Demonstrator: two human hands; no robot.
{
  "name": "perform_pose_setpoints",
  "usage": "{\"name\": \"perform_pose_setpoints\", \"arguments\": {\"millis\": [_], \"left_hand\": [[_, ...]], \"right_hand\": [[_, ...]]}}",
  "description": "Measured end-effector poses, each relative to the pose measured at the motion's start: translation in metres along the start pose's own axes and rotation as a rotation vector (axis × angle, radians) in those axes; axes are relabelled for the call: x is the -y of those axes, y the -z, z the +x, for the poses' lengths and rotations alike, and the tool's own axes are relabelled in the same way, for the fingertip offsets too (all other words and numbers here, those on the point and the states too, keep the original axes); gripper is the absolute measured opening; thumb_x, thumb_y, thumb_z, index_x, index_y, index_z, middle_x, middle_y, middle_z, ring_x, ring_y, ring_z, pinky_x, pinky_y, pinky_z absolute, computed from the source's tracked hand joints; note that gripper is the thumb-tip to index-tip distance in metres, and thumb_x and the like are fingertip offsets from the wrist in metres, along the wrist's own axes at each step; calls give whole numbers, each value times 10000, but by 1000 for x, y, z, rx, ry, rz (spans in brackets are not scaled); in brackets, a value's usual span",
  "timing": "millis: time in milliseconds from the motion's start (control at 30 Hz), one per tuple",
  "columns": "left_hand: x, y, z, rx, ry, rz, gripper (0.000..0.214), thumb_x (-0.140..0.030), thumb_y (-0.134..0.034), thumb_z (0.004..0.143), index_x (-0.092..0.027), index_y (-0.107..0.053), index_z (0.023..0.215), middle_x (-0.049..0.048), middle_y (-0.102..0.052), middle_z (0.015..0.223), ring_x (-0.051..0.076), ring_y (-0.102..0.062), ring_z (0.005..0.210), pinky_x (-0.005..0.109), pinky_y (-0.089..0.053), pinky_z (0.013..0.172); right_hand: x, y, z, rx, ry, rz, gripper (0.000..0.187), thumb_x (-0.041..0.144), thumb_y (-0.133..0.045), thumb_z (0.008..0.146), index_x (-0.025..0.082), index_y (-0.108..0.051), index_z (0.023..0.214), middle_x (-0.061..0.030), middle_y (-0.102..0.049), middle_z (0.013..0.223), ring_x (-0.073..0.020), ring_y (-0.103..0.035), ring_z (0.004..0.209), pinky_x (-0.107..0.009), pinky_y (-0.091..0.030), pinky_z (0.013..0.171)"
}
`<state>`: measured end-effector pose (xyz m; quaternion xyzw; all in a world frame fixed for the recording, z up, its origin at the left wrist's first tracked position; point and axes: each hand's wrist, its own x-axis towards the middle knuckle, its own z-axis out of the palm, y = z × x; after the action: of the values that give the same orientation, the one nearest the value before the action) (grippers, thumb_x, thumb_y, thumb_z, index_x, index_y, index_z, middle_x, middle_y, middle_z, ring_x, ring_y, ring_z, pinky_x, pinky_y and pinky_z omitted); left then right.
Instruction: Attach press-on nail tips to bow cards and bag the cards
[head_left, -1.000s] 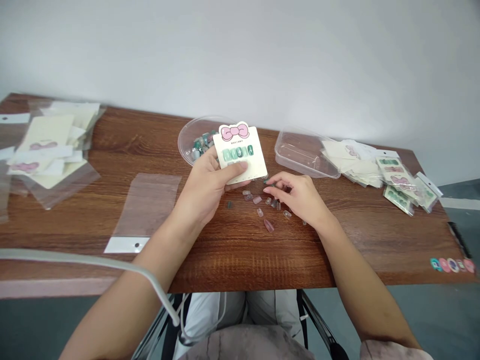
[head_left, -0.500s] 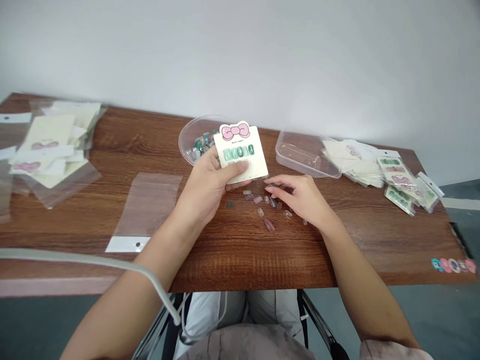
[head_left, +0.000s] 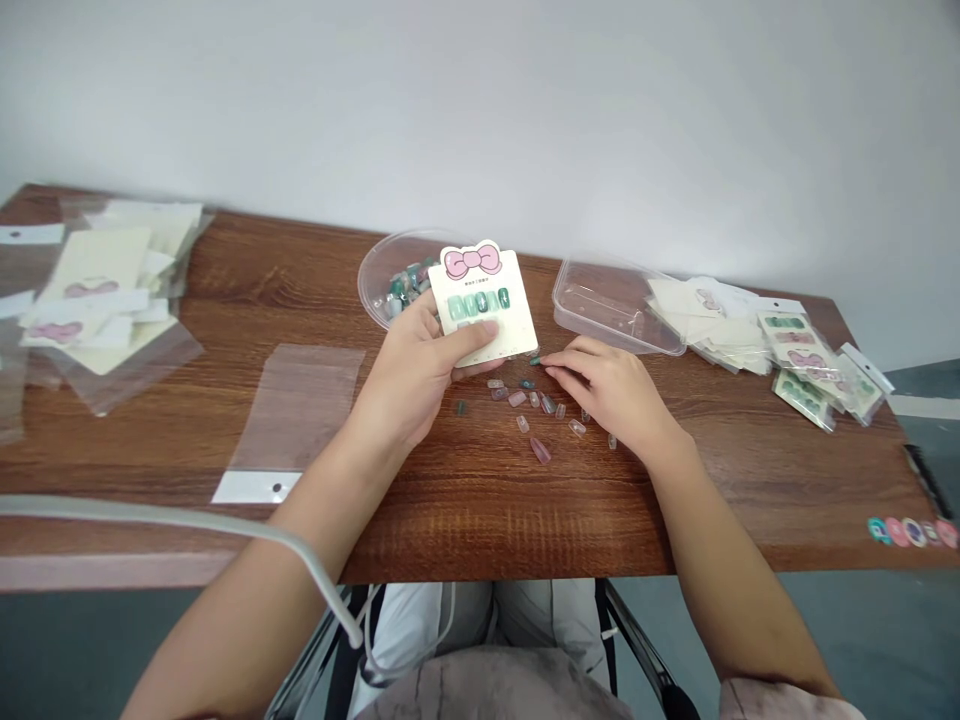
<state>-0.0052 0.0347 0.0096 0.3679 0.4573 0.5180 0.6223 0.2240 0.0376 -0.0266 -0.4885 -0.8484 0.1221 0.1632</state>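
1. A brown wood-grain bench (head_left: 480, 510) is laid with all items below.
2. Cream bow-printed cards in clear plastic bags (head_left: 97, 290) are piled at the left, and filled cards in clear plastic bags (head_left: 806, 370) are piled at the right.
3. A flat clear plastic bag (head_left: 296, 410) is laid left of centre, with nothing seen inside.
4. A rectangular clear plastic tray (head_left: 615, 305) is placed right of centre; a round clear plastic tub (head_left: 382, 280) is partly filled with nails.
5. A cream card with a pink bow (head_left: 484, 300) is gripped off the bench by the left hand (head_left: 416, 365); a row of green press-on nails (head_left: 480, 302) is mounted on it, and its lower part is covered by the thumb.
6. The right hand (head_left: 611, 390) is held open, just beside small loose pink, clear and green press-on nails (head_left: 536, 400), which are scattered on the bench below the card.
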Motion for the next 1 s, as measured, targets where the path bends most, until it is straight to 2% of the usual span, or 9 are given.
{"name": "perform_pose_setpoints", "arguments": {"millis": [100,233,300,467,700,800,1000], "left_hand": [[0,0,0,-1,-6,-5,387,-220,-847,729,-172,-691,1080,75,-783,1135,251,-736,1026,319,-644,778],[-1,-1,0,0,-2,0,411,-216,-846,728,-178,-685,1104,72,-784,1139,257,-736,1047,318,-642,787],[-1,-1,-1,13,0,-5,427,-214,-849,720,-179,-683,1111,70,-787,1131,256,-742,1038,314,-641,784],[0,-2,-1,43,11,-1,461,-235,-864,716,-183,-683,1138,67,-789,1102,251,-750,997,334,-646,794],[1,-2,-1,50,31,-4,461,-244,-873,717,-182,-675,1129,63,-789,1076,243,-748,974,333,-642,788],[1,-2,-1,55,30,0,448,-239,-864,718,-190,-675,1121,65,-789,1095,255,-750,997,333,-643,787],[2,-1,-1,58,26,15,450,-239,-849,727,-192,-674,1138,80,-783,1125,276,-746,1040,351,-649,806]], "right_hand": [[0,-2,0,18,8,-36,211,229,-596,1031,239,-772,1148,-58,-746,1074,-231,-720,904,-377,-548,747],[4,-2,-1,-43,20,-30,205,250,-605,1030,234,-760,1163,-74,-718,1133,-232,-709,955,-375,-556,762],[6,-2,-1,-44,68,-18,193,252,-610,1028,237,-777,1124,-76,-707,1118,-231,-700,975,-371,-557,770],[6,-7,-1,51,170,15,204,226,-617,1021,234,-816,1066,-73,-695,1063,-228,-677,969,-376,-560,794],[8,-13,1,22,240,31,200,248,-636,1012,197,-827,1046,-77,-725,973,-229,-659,889,-385,-548,772],[11,-14,3,3,238,23,227,210,-594,1024,199,-816,979,-75,-728,938,-229,-646,865,-378,-533,758],[13,-14,5,-7,146,82,193,157,-585,982,216,-732,873,-59,-714,927,-229,-637,884,-377,-515,803]]}}
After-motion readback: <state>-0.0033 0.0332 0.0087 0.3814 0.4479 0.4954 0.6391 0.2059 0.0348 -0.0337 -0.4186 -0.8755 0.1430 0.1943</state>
